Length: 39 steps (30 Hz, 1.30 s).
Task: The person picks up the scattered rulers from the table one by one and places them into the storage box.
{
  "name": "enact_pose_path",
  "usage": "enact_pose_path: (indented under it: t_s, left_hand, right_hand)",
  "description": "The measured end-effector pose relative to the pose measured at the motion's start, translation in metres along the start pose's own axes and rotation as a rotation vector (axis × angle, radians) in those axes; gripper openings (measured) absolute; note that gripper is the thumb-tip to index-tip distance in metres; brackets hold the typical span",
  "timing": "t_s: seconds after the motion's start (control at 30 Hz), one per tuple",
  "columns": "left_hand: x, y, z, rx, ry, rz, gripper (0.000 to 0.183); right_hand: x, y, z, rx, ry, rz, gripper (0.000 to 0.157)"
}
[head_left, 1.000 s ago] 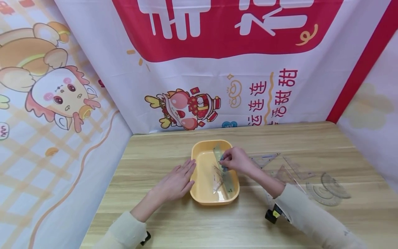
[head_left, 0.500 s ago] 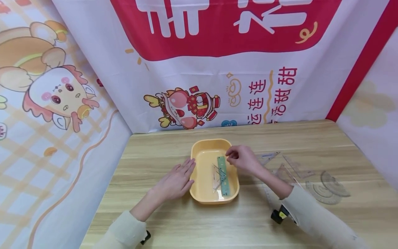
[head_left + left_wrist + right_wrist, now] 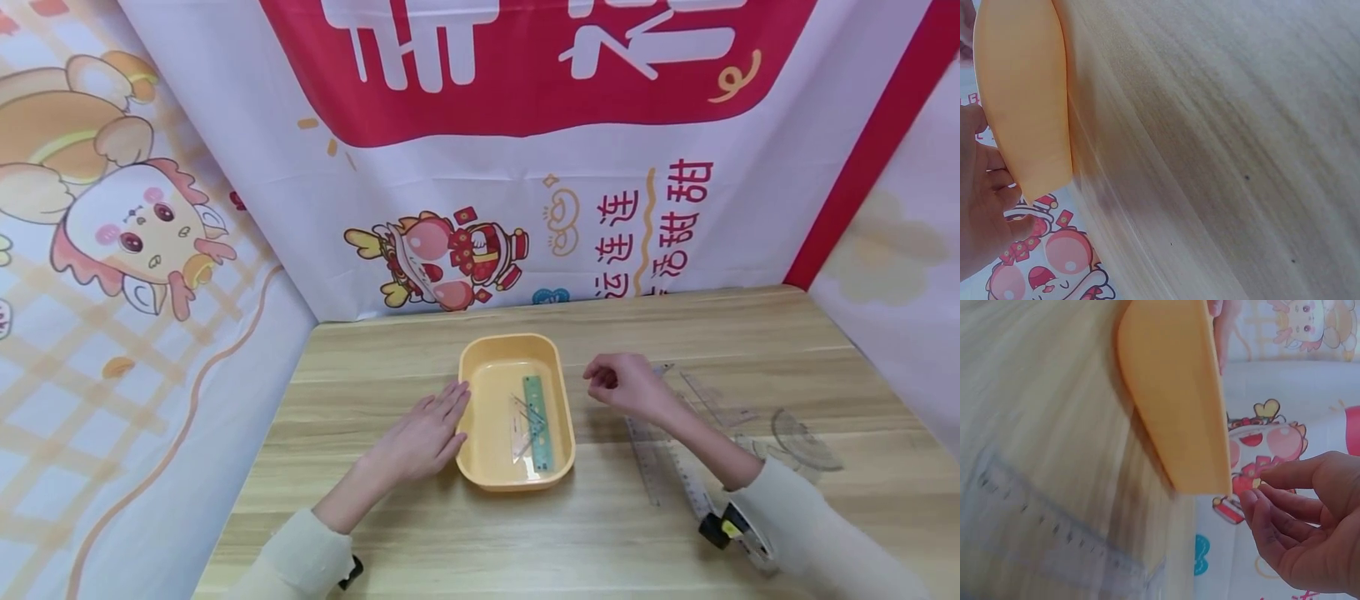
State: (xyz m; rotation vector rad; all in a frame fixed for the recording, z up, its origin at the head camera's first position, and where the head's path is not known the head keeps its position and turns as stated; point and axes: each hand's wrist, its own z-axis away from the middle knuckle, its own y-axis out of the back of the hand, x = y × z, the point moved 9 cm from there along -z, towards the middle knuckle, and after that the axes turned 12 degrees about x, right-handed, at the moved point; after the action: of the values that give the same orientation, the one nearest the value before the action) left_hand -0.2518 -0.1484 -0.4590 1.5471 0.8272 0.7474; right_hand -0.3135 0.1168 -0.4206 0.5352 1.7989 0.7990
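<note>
Resting on the left rim of the tray (image 3: 491,417), the left hand (image 3: 420,437) is lying open, fingers extended, and is gripping nothing visible. Inside the tray, right of its middle, a green ruler (image 3: 544,447) is lying lengthwise, with clear pieces (image 3: 519,429) overlapping it. Just right of the tray, the right hand (image 3: 626,383) is hanging above the table (image 3: 390,533), its fingers loosely bent and apparently holding nothing. Farther right of the tray, clear rulers (image 3: 643,462), a set square (image 3: 738,416) and overlapping protractors (image 3: 806,442) are lying flat.

Sound handling probably means that the left hand is bracing the tray lightly, without tipping it, while the right is pinching thin plastic by one edge and lowering it flat.

The right arm (image 3: 708,446) and sleeve (image 3: 832,537) are hiding parts of the items right of the tray, making any count uncertain. Both wrist views are showing only the tray's outer wall; in the right one, a ruler is blurring.
</note>
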Motion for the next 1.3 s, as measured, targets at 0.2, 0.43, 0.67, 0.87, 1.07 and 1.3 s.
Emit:
enact_pose_path:
  t_s: [0.2, 0.43, 0.67, 0.87, 1.07, 1.3]
  left_hand:
    - [0.000, 0.000, 0.000, -0.009, 0.004, -0.006, 0.065]
    - [-0.002, -0.003, 0.000, -0.014, 0.011, -0.009, 0.066]
    - [-0.002, -0.004, 0.000, -0.009, 0.011, -0.004, 0.066]
    - [-0.002, -0.003, 0.000, -0.001, 0.002, -0.005, 0.065]
    - [-0.002, -0.003, 0.000, 0.007, -0.006, 0.006, 0.066]
    - [-0.004, -0.006, 0.000, 0.006, 0.001, 0.005, 0.066]
  right_hand:
    - [0.024, 0.005, 0.015, -0.018, -0.028, 0.037, 0.015]
    - [0.047, 0.011, 0.033, 0.001, 0.006, 0.118, 0.018]
    - [0.070, 0.006, 0.052, -0.071, -0.105, 0.228, 0.026]
    - [0.073, -0.005, 0.061, -0.061, -0.117, 0.303, 0.030]
    - [0.060, -0.008, 0.062, 0.021, -0.028, 0.433, 0.032]
    - [0.055, -0.008, 0.063, 0.022, -0.049, 0.440, 0.028]
